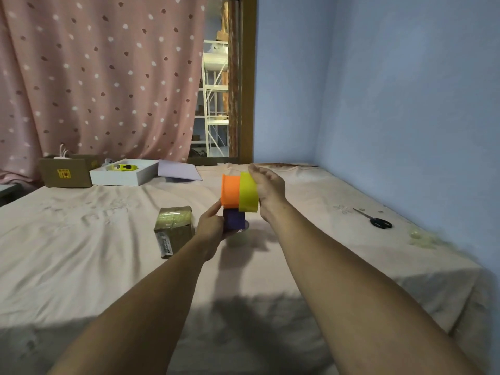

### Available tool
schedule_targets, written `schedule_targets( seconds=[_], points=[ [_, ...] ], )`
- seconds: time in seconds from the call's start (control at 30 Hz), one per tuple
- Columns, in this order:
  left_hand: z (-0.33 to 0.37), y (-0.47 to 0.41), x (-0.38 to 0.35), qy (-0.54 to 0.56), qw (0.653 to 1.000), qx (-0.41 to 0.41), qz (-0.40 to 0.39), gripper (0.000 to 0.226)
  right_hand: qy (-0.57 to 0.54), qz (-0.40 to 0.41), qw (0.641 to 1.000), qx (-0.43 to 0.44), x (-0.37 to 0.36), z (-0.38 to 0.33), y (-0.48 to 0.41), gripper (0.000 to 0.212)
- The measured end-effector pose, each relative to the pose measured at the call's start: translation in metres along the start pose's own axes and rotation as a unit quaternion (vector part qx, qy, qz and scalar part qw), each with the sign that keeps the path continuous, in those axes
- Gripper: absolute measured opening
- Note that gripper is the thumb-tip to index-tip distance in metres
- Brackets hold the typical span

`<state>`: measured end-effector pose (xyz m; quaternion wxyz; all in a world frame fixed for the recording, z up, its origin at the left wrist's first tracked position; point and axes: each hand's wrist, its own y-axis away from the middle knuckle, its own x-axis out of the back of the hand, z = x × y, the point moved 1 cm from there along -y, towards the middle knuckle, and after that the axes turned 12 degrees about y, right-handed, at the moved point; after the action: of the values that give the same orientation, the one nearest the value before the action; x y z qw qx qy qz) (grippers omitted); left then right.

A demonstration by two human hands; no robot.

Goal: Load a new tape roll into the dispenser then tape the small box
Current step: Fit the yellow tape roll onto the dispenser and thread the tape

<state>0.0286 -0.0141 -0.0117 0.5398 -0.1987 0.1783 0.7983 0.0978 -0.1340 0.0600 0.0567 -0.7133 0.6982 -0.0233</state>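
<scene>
- Centre of the frame: the dispenser, with an orange wheel and a purple grip below, is held up over the bed. The left hand is clenched round the purple grip, one finger reaching up to the orange rim.
- The yellow roll sits flush against the orange wheel's right side. The right hand cups its outer face, fingers curled over the top edge.
- The roll looks light and stiff, a hard ring with a slick outer wrap. It is best held by the rim or flat face and pushed straight on.
- The dispenser looks like light, rigid plastic, and its grip is the sound place to brace.
- The box lies on the bed just left of the left hand. It is cardboard, already glossy with tape, likely light and easy to dent.
- Scissors lie well apart at right.
</scene>
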Motion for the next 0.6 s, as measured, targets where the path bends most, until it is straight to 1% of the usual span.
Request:
schedule_targets(
  seconds=[0.07, 0.2, 0.43, 0.53, 0.57, 0.6],
  points=[
    [-0.002, 0.001, 0.002, -0.001, 1.000, -0.012, 0.000, 0.064, -0.011, 0.001, 1.000, -0.011, -0.004, 0.002, -0.001, 0.020],
    [-0.005, -0.002, 0.001, -0.012, 1.000, -0.022, -0.002, 0.066, -0.048, -0.026, 0.997, -0.053, -0.016, 0.007, 0.002, 0.016],
    [-0.007, -0.003, 0.003, -0.053, 0.994, -0.094, 0.026, 0.071, 0.023, -0.039, 0.997, -0.068, -0.027, 0.004, 0.006, 0.020],
    [-0.012, -0.008, 0.011, -0.119, 0.983, -0.139, 0.015, 0.085, 0.015, -0.054, 0.992, -0.111, -0.029, 0.004, 0.008, 0.029],
    [-0.013, -0.006, 0.012, -0.148, 0.977, -0.154, 0.014, 0.089, 0.022, -0.061, 0.989, -0.134, -0.032, 0.004, 0.009, 0.036],
    [-0.014, -0.002, 0.012, -0.165, 0.972, -0.166, 0.010, 0.090, 0.022, -0.066, 0.984, -0.162, -0.036, 0.006, 0.009, 0.048]
  ],
)
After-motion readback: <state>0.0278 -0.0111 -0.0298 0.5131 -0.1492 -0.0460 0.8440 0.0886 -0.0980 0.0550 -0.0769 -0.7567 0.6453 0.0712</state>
